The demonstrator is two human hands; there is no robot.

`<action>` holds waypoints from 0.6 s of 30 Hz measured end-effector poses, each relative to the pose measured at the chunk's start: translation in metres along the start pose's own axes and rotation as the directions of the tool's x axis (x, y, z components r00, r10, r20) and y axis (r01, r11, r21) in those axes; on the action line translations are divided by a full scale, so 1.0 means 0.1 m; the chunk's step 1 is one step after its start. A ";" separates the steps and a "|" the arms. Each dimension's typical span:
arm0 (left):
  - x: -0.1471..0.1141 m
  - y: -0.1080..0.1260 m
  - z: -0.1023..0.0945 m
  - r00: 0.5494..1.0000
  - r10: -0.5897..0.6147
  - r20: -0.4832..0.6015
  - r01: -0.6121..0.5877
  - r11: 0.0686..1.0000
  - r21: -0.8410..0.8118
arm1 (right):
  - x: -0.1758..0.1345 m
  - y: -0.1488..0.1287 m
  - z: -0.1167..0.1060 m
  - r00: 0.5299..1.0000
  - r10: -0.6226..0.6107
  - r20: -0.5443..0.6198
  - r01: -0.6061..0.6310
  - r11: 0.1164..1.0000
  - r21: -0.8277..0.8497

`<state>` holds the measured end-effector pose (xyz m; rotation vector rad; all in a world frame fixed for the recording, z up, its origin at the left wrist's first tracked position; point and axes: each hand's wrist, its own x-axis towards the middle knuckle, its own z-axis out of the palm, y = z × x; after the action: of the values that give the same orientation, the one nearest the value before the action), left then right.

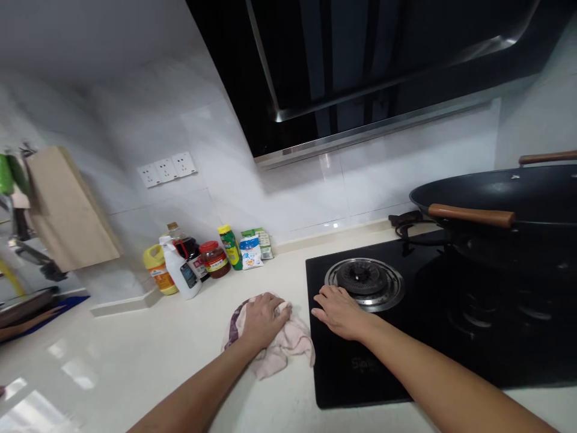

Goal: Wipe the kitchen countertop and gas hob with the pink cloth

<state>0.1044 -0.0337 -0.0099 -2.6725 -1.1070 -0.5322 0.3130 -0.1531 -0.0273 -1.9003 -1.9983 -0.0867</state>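
A pale pink cloth (295, 340) with a purple edge lies crumpled on the white countertop (180, 343), just left of the black glass gas stove (351, 382). My left hand (264, 319) presses down on this cloth, its fingers bent over the fabric and part of it bunched under the palm. On the stove's left side rests my right hand (340, 310), open with nothing in it. Its fingertips reach the near left of the round burner (363, 276). What lies beneath the right palm is hidden.
A black wok (473, 186) with wooden handles sits on the stove's right. Along the wall stand a yellow jug (160, 270), a white bottle (183, 270), a red-lidded jar (214, 258), a green bottle (230, 248) and seasoning packets (251, 251). A range hood (383, 72) hangs above.
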 end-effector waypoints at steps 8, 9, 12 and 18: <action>0.76 0.13 0.31 0.990 -0.133 0.042 0.128 0.986 0.109 | 0.02 0.00 -0.03 1.000 0.014 -0.021 -0.014 1.000 -0.002; 0.85 0.14 0.35 0.987 -0.156 0.040 0.151 0.983 0.108 | 0.03 0.01 -0.02 0.999 0.016 -0.030 -0.016 1.000 0.003; 1.09 0.18 0.44 0.976 -0.217 0.030 0.213 0.972 0.101 | 0.05 0.03 0.02 0.997 0.042 -0.065 -0.039 0.998 0.051; 1.13 0.24 0.44 0.977 -0.214 0.018 0.212 0.974 0.083 | 0.08 0.05 0.01 0.991 0.085 -0.102 -0.071 0.989 0.128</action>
<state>0.2065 0.0356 -0.0063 -2.5144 -1.4018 -0.4773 0.3178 -0.1449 -0.0266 -1.8528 -1.8139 -0.0409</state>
